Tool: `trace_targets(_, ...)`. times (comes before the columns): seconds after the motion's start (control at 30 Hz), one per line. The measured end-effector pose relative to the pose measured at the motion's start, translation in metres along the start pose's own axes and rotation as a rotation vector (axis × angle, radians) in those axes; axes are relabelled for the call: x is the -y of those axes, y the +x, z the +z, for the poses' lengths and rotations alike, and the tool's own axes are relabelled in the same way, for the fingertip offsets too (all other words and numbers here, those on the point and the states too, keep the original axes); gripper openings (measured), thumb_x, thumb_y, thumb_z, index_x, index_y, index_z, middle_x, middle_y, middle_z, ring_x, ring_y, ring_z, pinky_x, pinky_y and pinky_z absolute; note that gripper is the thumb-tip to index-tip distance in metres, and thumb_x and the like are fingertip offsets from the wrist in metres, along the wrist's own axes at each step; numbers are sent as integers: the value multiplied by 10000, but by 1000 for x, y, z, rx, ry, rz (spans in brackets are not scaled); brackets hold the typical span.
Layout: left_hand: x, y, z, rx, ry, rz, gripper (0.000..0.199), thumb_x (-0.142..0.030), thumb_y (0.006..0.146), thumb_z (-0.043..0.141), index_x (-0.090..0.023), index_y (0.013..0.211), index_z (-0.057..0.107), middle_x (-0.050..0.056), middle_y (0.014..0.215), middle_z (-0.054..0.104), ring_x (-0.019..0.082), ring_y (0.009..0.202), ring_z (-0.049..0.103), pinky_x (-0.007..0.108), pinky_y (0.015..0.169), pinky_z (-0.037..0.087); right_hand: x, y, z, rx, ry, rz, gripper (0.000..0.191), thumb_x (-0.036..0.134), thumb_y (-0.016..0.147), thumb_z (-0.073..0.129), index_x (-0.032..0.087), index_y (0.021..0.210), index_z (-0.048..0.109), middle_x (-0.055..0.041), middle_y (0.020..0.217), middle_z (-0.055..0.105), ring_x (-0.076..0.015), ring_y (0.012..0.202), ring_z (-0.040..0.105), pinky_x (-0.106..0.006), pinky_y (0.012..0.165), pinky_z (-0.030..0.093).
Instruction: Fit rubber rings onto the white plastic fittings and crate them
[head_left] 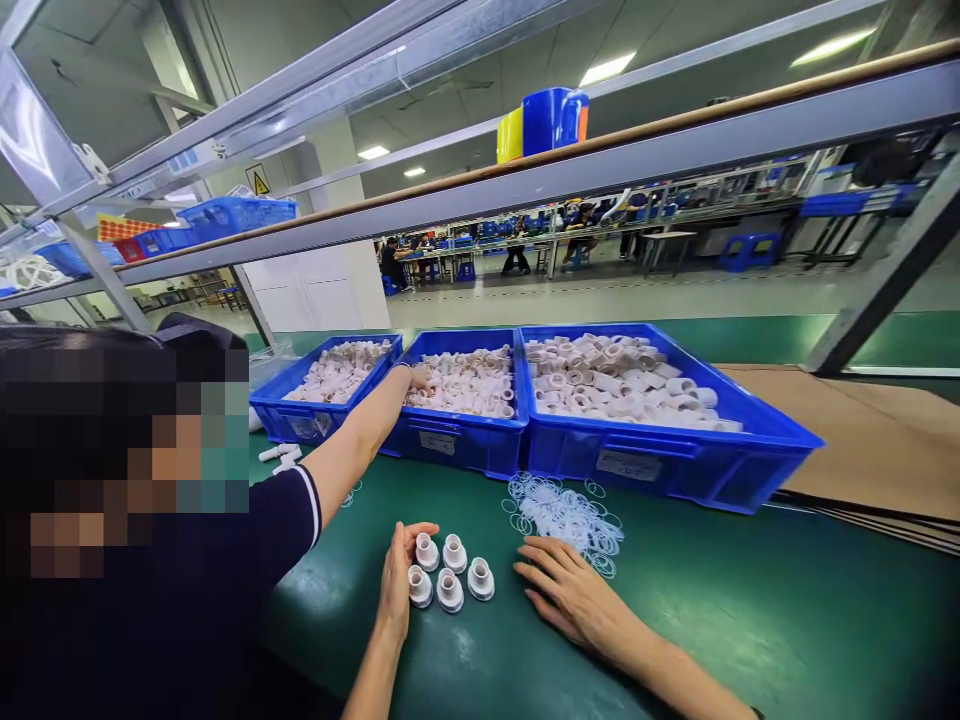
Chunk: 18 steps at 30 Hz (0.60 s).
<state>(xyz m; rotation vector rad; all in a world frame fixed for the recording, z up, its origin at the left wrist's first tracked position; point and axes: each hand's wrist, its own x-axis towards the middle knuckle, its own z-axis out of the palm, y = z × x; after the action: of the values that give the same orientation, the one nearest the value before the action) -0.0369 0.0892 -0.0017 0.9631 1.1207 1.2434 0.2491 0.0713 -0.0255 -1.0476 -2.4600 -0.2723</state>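
Several white flanged plastic fittings (450,590) stand upright in a small group on the green tabletop (465,670). Along the left side of this group rests my left hand (397,575), on edge, its fingers stretched and curving behind the rear fittings. To the right, my right hand (564,588) lies palm down with fingers spread, apart from the fittings. Just beyond its fingers is a loose heap of thin translucent rings (562,515). Whether its fingertips touch the nearest rings I cannot tell. Neither hand grips anything.
Behind stand a left blue bin (289,415), a middle blue bin (457,450) and a right blue bin (637,465), all holding white plastic parts. A co-worker's arm (360,440) reaches into the middle one. Flat cardboard (862,430) lies at right; a shelf rail (450,225) crosses above.
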Motion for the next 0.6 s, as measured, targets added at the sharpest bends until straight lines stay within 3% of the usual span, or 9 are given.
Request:
trace_targets(0.13, 1, -4, 12, -16, 32, -46, 648, -681, 892, 346, -167, 1069, 699, 94, 1162, 703, 281, 1119, 606, 418, 1049, 408, -18, 13, 15, -48, -77, -7, 250, 257, 951, 537, 238, 1179, 638, -54, 1280, 638, -287, 1306, 480, -521, 1123, 368)
trace_targets(0.3, -2, -13, 32, 27, 73, -63, 660, -685, 897, 322, -167, 1038, 706, 90, 1093, 723, 282, 1053, 626, 411, 992, 436, -55, 28, 28, -48, -141, 6, 187, 233, 926, 592, 217, 1092, 678, -93, 1231, 661, -291, 1275, 505, -541, 1122, 355)
trace_targets(0.43, -3, -24, 52, 21, 104, -65, 682, -722, 872, 341, -175, 1018, 722, 89, 1111, 718, 280, 1074, 610, 383, 995, 431, -69, 31, 24, -30, -123, 15, 177, 188, 917, 585, 210, 1064, 681, -105, 1192, 668, -287, 1206, 550, -545, 1080, 399)
trace_targets(0.6, 3, -38, 87, 30, 130, -83, 697, -739, 857, 348, -169, 987, 728, 94, 1074, 724, 287, 1050, 604, 374, 963, 430, -68, 32, 6, -14, -81, -16, 207, 244, 952, 561, 223, 1138, 648, -94, 1239, 635, -262, 1201, 546, -510, 1073, 422)
